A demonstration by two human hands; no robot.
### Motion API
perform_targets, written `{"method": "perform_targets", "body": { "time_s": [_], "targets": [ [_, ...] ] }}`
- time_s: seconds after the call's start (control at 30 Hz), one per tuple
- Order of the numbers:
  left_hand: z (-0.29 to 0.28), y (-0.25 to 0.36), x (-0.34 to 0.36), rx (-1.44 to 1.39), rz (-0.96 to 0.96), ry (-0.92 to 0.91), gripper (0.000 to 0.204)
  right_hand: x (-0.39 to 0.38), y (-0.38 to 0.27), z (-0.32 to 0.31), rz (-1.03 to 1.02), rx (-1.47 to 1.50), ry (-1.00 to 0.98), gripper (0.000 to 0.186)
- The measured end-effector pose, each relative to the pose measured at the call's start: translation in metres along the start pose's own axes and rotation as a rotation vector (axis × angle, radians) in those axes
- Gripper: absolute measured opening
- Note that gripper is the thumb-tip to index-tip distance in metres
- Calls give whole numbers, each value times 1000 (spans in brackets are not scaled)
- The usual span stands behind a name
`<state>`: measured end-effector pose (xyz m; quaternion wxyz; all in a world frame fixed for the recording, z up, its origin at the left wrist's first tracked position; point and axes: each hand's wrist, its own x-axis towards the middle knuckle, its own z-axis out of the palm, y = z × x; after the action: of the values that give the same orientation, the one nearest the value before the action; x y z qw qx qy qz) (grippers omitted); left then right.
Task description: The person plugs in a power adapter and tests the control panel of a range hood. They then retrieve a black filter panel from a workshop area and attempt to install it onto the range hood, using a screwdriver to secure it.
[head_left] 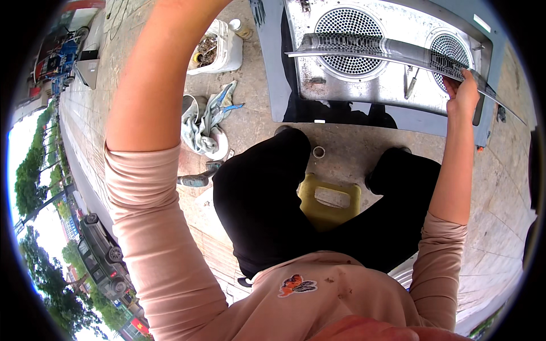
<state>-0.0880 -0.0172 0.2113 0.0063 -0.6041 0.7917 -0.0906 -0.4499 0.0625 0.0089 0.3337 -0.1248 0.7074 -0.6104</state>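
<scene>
A grey metal appliance housing [277, 85] with two round perforated grilles lies on the paving in front of my knees. Across it runs a long, curved metal strip [392, 52] with a dark, perforated surface. My right hand [463, 94] grips this strip near its right end, thumb on top and fingers beneath. My left forearm reaches up past the top edge of the picture, so my left hand is hidden from view. Below the strip, a small slim metal piece [410, 84] shows against the bright inner plate, between the left grille [350, 40] and the right grille [449, 48].
To the left stands a white bucket [232, 54] with dark debris, beside a small bottle [240, 28]. Nearer lie a greyish rag [199, 132] and a blue-handled tool [230, 108]. A yellow stool [356, 199] and a small ring [319, 152] are between my legs.
</scene>
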Motion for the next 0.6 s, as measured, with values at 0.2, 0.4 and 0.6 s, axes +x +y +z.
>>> {"method": "perform_targets", "body": {
  "time_s": [0.2,0.4,0.6],
  "targets": [
    [16,-27,-4,-362,550,160,31,-3,-1,4,-4,-8,20,26],
    [7,-1,-21,-57,137,162,28,2,2,0,-8,-15,8,25],
    [8,-12,-4,139,99,-69,23,1,2,0,-13,-13,-8,24]
  ]
}}
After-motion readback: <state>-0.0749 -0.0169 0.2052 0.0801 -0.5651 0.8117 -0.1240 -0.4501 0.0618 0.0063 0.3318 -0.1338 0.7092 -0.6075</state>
